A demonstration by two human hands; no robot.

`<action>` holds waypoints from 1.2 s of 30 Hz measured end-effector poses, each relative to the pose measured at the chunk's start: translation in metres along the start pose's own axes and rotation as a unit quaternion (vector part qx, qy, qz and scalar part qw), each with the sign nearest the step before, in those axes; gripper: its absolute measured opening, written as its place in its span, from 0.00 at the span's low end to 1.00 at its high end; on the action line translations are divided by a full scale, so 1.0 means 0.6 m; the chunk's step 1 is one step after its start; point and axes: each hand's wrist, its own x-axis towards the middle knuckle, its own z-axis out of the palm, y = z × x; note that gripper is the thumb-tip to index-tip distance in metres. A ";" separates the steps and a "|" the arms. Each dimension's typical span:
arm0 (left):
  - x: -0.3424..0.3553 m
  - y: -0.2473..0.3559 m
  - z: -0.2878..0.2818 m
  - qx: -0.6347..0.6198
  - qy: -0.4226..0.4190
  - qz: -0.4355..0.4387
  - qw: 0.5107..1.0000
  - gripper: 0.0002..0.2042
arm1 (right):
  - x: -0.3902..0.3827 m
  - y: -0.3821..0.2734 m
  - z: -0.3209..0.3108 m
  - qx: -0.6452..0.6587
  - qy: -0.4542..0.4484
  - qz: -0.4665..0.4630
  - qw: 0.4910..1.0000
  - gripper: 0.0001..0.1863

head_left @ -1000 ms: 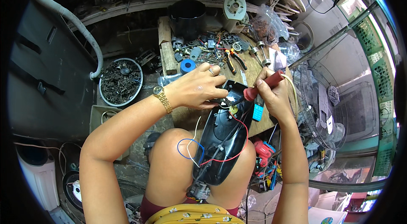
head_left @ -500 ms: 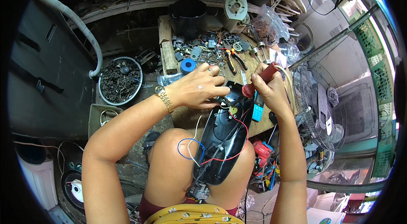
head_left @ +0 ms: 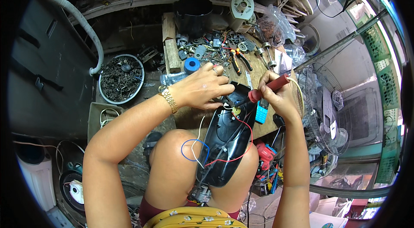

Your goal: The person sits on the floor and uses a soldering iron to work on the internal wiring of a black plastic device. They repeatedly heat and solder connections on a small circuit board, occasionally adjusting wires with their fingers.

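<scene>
A long black plastic housing rests across my thighs, its hollow side up. Red wire, white wire and blue wire loop over it, and a small motor hangs at its near end. My right hand grips the red handle of a soldering iron, slanted down to the left over the housing's far part. Beside a small yellowish round part, my left hand is closed in a pinch at the housing; what its fingertips hold is hidden.
On the wooden bench lie orange-and-black pliers, a blue tape roll, a blue keypad phone and scattered metal parts. A basin of screws stands left. Fan guards and a red power tool are at right.
The soldering iron now lies at a flatter slant, and my right hand has shifted slightly right and down. My left hand stays at nearly the same spot on the housing.
</scene>
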 end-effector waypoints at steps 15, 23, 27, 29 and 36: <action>-0.001 0.003 0.003 0.004 0.009 -0.001 1.000 0.20 | 0.017 -0.010 0.031 -0.062 0.035 -0.005 0.997 0.11; -0.008 0.006 0.006 0.000 0.032 -0.013 0.999 0.20 | 0.023 -0.005 0.029 -0.079 0.022 -0.021 0.996 0.11; -0.009 0.005 0.010 -0.004 0.041 -0.017 0.999 0.20 | 0.020 -0.005 0.024 -0.037 -0.001 0.003 0.999 0.09; -0.011 0.004 0.010 -0.009 0.043 -0.019 0.999 0.20 | 0.013 -0.011 0.020 -0.044 0.002 0.011 0.999 0.06; -0.008 0.008 0.004 -0.032 0.031 -0.032 0.998 0.21 | -0.010 0.008 -0.001 -0.025 0.032 -0.038 0.998 0.06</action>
